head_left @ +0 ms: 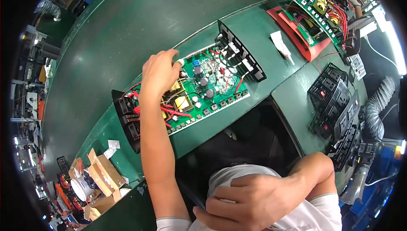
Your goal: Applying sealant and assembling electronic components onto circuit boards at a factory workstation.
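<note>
Currently the left hand (160,74) bends half-curled over the circuit board (220,95), which lies under it and rightward; whether it pinches anything, I can't tell. Lower right of that grip, the right hand (256,199) curls loosely, its hold hidden

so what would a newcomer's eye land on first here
Probably the green circuit board near mid-picture, busy with yellow components and red wires, with the left hand at its far edge. The right hand also looms large at the bottom, in front of the white shirt. Then the bright red tray at upper right stands out against the green table.
</note>
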A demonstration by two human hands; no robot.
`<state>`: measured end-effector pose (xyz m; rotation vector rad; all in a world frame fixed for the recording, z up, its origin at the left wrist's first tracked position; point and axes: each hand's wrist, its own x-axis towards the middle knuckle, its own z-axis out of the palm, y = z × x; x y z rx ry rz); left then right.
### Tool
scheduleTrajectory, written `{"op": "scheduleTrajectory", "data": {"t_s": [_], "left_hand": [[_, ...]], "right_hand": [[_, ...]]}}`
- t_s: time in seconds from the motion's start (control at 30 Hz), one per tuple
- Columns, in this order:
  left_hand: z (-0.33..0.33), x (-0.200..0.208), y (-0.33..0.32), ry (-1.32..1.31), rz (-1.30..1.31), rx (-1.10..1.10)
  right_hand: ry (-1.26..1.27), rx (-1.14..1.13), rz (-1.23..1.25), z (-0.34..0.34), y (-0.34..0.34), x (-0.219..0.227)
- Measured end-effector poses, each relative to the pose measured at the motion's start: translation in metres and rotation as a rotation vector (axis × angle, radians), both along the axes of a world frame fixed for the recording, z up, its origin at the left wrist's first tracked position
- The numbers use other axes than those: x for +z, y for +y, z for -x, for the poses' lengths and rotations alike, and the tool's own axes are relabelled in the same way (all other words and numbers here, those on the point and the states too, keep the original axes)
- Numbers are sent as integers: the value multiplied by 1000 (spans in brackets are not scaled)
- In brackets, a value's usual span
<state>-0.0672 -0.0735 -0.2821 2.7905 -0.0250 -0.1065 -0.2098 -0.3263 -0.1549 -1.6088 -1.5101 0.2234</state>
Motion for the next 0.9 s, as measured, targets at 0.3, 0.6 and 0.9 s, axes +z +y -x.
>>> {"op": "scheduleTrajectory", "data": {"t_s": [0.3, 0.6, 0.9], "left_hand": [[12, -11, 22, -141, 39, -120], [20, -11, 12, -198, 93, -93], [31, 11, 28, -56, 595, -2]], "right_hand": [[-211, -82, 45, 9, 2, -9], [-156, 27, 36, -47, 20, -29], [-399, -572, 871, -215, 87, -144]]}}
